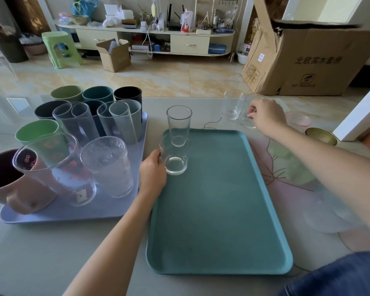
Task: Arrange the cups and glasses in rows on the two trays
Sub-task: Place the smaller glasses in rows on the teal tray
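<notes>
- Step in hand: the teal tray (222, 199) is being filled; its first column is started along the far-left edge.
- A short clear tumbler (174, 157) is gripped by the left hand (152, 174), fingers curled round its side, base on the teal tray just in front of a tall clear glass (179, 124) already standing there.
- A clear glass (247, 116) on the table beyond the tray is pinched at its side by the right hand (267, 116); how far the fingers wrap is probably hidden by the hand itself.
- Another small glass (232, 105) is left just beside it, untouched.
- The lilac tray (73, 214) is already packed with coloured cups and glasses in rows.
- Next move, judged: the tumbler is to be released, and the right-hand glass carried over and set in line behind or beside.
- Writing: "北欧实木" and "NO TRAMPLE" are read on the cardboard box (308, 60); red cartoon print is seen on one measuring-style glass (58, 167), not legible.
</notes>
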`<state>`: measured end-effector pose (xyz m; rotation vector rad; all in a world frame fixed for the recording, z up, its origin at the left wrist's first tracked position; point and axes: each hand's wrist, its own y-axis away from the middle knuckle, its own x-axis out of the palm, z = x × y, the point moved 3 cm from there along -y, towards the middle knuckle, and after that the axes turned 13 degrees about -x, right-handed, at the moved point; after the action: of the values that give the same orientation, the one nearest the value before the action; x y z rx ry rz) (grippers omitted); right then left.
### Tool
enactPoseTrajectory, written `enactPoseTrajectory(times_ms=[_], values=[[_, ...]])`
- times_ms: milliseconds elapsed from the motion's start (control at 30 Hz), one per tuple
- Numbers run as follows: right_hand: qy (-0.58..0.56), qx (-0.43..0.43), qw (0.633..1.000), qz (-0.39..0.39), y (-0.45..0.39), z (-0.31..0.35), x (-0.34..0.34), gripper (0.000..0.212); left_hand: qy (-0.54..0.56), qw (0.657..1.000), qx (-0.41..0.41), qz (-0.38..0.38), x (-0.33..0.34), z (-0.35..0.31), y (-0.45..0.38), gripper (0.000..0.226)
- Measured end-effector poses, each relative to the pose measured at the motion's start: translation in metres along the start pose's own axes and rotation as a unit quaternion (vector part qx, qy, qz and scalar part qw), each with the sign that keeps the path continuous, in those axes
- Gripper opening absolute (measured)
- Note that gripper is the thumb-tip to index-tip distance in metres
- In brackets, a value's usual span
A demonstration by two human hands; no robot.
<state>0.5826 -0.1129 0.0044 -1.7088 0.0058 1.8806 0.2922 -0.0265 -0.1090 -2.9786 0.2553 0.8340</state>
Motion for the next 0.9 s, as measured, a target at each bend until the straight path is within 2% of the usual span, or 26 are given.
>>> enactPoseTrajectory(times_ms=[200, 300, 367, 567, 900], values=[[-0.106, -0.114, 0.983, 0.098, 0.071, 0.057, -0.034, 0.003, -0.031, 0.999, 0.024, 0.027, -0.007, -0.004, 0.017, 0.02], [-0.153, -0.145, 0.964, 0.16, 0.119, 0.089, -0.038, 0.006, -0.055, 0.998, 0.022, 0.034, -0.013, 0.002, 0.033, 0.044], [-0.177, -0.173, 0.95, 0.19, 0.143, 0.11, -0.039, 0.006, -0.062, 0.997, 0.012, 0.042, -0.017, 0.007, 0.047, 0.051], [-0.217, -0.218, 0.932, 0.192, 0.165, 0.157, -0.027, 0.007, -0.032, 0.998, 0.012, 0.056, -0.032, 0.023, 0.082, 0.054], [-0.193, -0.286, 0.914, 0.215, 0.169, 0.171, -0.008, 0.015, -0.023, 0.997, 0.053, 0.06, -0.038, 0.021, 0.094, 0.054]])
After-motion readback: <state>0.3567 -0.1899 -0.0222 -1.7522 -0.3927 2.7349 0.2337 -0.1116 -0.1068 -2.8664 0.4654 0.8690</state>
